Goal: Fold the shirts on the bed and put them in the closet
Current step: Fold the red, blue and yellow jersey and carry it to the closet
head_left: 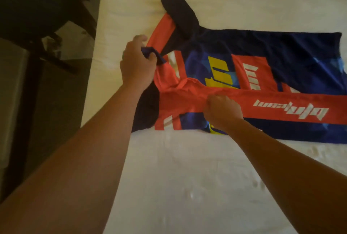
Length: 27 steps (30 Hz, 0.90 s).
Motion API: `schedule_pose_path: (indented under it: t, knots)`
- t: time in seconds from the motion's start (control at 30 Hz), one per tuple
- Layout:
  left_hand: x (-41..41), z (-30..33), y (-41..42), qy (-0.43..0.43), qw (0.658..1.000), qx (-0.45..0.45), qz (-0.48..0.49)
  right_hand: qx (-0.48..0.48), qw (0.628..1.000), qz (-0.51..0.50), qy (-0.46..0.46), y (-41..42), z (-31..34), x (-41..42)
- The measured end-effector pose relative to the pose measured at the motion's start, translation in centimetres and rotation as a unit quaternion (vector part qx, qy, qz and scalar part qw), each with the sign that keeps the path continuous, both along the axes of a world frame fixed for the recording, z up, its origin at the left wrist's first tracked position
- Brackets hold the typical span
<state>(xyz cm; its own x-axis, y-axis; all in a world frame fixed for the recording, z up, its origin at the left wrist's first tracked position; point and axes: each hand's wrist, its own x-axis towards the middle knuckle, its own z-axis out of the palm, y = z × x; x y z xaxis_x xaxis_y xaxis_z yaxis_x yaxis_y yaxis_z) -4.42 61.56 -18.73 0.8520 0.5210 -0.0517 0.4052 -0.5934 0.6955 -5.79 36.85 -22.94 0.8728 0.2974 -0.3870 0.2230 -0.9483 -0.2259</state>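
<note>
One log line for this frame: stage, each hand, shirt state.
stage: folding | left hand: grips collar | right hand: pinches red fold | shirt: on bed, near side folded over

Head camera looks steeply down, close over the bed (187,177).

Place: you are in a bedroom, at home or in a hotel.
Bed (187,177): you lean over a white sheet covering most of the view.
Furniture (47,18): dark wooden pieces stand beside the bed, on your left.
</note>
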Motion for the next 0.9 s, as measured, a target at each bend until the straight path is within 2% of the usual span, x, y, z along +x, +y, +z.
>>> schedule_pose_path:
  t: [0.07, 0.13, 0.23, 0.33, 0.43, 0.53, 0.63, 0.73, 0.77, 0.83, 0.9]
  knots:
    - [0.6, 0.2, 0.3, -0.026, 0.998, 0.023, 0.044, 0.049, 0.998, -0.025, -0.013, 1.2, -0.3, 0.8]
    - [-1.1, -0.4, 0.5, -0.006, 0.997, 0.035, 0.076, 0.091, 0.995, -0.009, -0.035, 2.9, -0.9, 1.6]
    - [-6.4, -2.8, 0.6, 0.088, 0.989, 0.033, 0.113, 0.128, 0.990, 0.020, -0.059, 5.5, -1.7, 2.6]
    - [-11.4, -4.6, -0.1, 0.183, 0.973, 0.035, 0.138, 0.094, 0.992, 0.051, -0.070, 7.6, -2.1, 4.3]
    - [-13.9, -5.2, -1.0, 0.218, 0.965, 0.041, 0.141, 0.122, 0.989, 0.061, -0.065, 9.1, -2.2, 6.5]
    - [-14.4, -5.4, -1.3, 0.216, 0.964, 0.047, 0.146, 0.175, 0.980, -0.093, -0.015, 9.8, -2.0, 9.2]
    - [-14.6, -5.4, -1.5, 0.216, 0.964, 0.053, 0.143, 0.245, 0.925, -0.275, 0.089, 9.8, -1.5, 11.1]
    - [-15.1, -5.6, -1.5, 0.213, 0.964, 0.055, 0.149, 0.247, 0.886, -0.363, 0.147, 9.3, -0.9, 11.5]
    - [-15.2, -5.7, -1.5, 0.209, 0.964, 0.056, 0.153, 0.241, 0.888, -0.368, 0.135, 9.1, -1.0, 11.6]
    - [-15.4, -5.8, -1.4, 0.201, 0.964, 0.056, 0.164, 0.209, 0.915, -0.340, 0.051, 8.8, -1.1, 11.7]
    - [-15.7, -5.7, -1.4, 0.210, 0.961, 0.049, 0.171, 0.193, 0.946, -0.257, -0.041, 8.5, -1.1, 11.0]
